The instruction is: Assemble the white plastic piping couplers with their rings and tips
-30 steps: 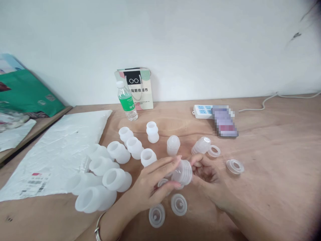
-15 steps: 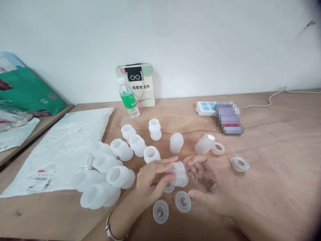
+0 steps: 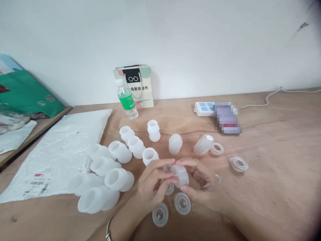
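Note:
My left hand [image 3: 154,182] pinches a clear ribbed plastic cup [image 3: 181,175] lying sideways above the table. On its other side, the thumb and fingertips of my right hand [image 3: 202,184] close round the cup's rim. Below the hands are two clear round lids [image 3: 182,203] with a small central stem, and another lid [image 3: 169,188] is partly hidden behind my left fingers. Farther back, one clear ribbed cup [image 3: 175,144] stands dome up, and a second cup [image 3: 203,145] leans beside a clear ring [image 3: 216,148].
Several white hollow silicone-looking pieces [image 3: 117,179] lie at left, partly on a white mailing bag [image 3: 57,147]. A water bottle [image 3: 127,100] and paper bag [image 3: 145,87] stand at the wall. A power strip [image 3: 203,109], blurred phone-like object [image 3: 228,117] and ringed lid [image 3: 239,164] are at right.
My right hand, spread beside the cup before, has closed onto its rim. The small clear piece on the table by my right hand now shows. The view has shifted slightly.

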Demonstrator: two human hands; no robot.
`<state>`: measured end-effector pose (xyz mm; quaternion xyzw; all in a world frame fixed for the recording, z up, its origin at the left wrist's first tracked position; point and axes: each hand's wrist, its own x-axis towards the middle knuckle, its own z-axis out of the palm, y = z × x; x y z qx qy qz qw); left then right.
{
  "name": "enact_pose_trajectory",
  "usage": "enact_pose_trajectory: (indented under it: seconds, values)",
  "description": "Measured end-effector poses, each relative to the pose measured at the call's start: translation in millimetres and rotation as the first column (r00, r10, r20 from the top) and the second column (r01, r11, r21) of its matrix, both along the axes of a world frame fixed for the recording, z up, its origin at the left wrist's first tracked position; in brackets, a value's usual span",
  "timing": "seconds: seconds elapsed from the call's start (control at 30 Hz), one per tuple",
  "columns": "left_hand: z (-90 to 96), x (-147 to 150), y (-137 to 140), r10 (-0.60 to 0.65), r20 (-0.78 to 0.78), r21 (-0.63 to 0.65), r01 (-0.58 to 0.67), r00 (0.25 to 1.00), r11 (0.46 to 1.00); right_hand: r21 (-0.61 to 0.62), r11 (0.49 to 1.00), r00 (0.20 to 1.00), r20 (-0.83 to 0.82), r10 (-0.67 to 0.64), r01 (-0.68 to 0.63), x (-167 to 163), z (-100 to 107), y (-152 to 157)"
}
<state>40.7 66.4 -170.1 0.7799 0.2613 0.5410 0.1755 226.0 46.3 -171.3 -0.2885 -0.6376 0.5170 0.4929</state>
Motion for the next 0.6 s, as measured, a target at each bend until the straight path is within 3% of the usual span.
enact_pose_trajectory:
  seconds: [0.1,0.3,0.47,0.6]
  values:
    - [2.6,1,1,0.046,-0.014,0.092,-0.044,0.999,0.995,0.010,0.999,0.999,-0.025,-0.043,0.043,-1,-1,1]
    - [7.8,-1,-2,0.018,-0.028,0.142,-0.014,0.999,0.990,-0.038,0.998,0.998,-0.048,-0.041,0.040,0,-2,4]
    - [14.2,-7,-2,0.023,-0.043,0.102,-0.018,0.999,0.995,-0.118,0.992,0.999,0.015,0.045,-0.043,7,8,3]
    - [19.8,-10,-1,0.001,-0.064,0.027,0.001,0.998,1.000,-0.098,0.990,0.995,-0.026,0.095,-0.097,10,11,6]
